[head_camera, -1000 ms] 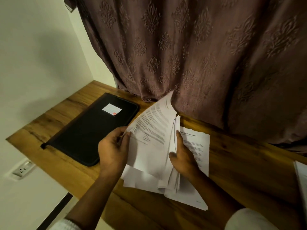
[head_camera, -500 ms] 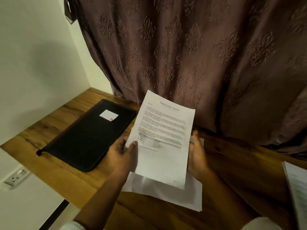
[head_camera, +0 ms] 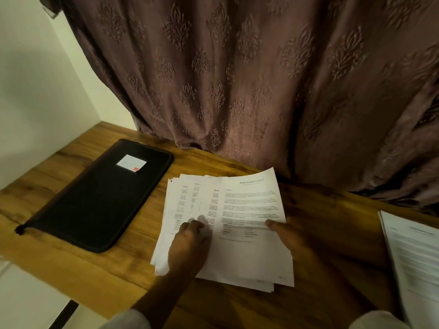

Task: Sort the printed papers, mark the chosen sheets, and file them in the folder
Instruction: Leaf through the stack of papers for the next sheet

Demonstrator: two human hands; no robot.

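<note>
A stack of printed papers (head_camera: 247,210) lies fanned out on the wooden desk (head_camera: 332,214) in front of me. My left hand (head_camera: 190,245) rests on the left part of the fan, fingers blurred over the sheets. My right hand (head_camera: 292,236) holds the right edge of the top sheet, thumb on top of the page. A black zip folder (head_camera: 95,200) with a white label (head_camera: 131,163) lies closed on the desk to the left of the papers, apart from both hands.
A second pile of printed sheets (head_camera: 413,252) lies at the right edge of the desk. A brown patterned curtain (head_camera: 237,79) hangs directly behind the desk. A white wall (head_camera: 35,91) stands at the left.
The sheet held up in both hands has come down onto the stack. The papers now lie fanned out flat on the desk, with my left hand on top of them.
</note>
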